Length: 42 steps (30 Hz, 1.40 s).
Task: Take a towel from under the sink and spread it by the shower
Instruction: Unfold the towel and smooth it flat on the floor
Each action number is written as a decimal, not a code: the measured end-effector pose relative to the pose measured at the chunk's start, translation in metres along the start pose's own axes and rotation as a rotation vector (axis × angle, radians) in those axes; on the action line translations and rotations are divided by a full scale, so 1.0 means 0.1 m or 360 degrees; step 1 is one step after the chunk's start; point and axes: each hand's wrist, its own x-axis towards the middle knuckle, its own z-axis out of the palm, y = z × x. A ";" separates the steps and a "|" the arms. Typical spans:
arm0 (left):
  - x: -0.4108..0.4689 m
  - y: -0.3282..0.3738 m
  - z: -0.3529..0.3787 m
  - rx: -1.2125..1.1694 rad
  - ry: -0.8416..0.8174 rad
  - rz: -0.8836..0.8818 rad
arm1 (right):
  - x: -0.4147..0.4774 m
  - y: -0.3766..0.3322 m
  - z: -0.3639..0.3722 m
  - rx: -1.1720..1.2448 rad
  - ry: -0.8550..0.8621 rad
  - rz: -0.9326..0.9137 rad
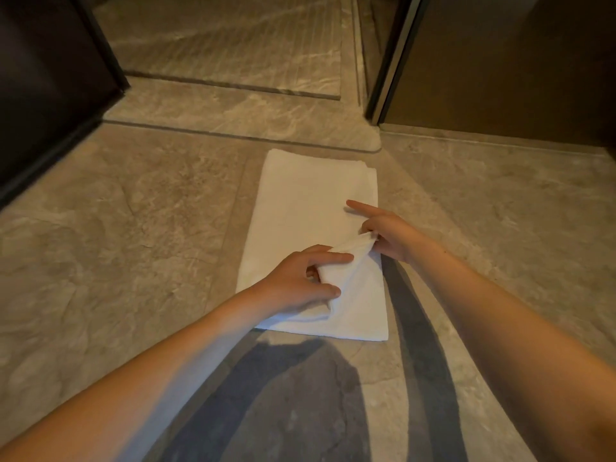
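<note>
Left hand: I see it pinching a raised fold on the towel's near half.
Towel: white terry, folded oblong, flat on the stone floor, its far end just short of the shower threshold.
Right hand: pinching that fold's tip at the towel's right edge, forefinger extended.
Risk: I judge uneven pulling could drag the towel askew, still doubled.

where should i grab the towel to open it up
Take the loose top layer along the near right edge of the towel, from above. That flap is already lifted between the left hand and right hand; the rest lies flat on the floor.
</note>
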 end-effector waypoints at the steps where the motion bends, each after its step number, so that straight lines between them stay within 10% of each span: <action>1: -0.03 0.01 -0.03 -0.0035 0.0034 0.0004 | 0.01 -0.05 0.06 0.0024 0.0051 0.0034; 24: -0.70 -0.09 -0.72 -0.0173 0.0419 0.0067 | 0.12 -0.41 0.89 -0.0235 0.0339 -0.0557; 42: -0.51 -0.06 -0.40 -0.0006 0.0201 0.0021 | -0.11 -0.09 0.40 0.0110 0.0269 -0.0134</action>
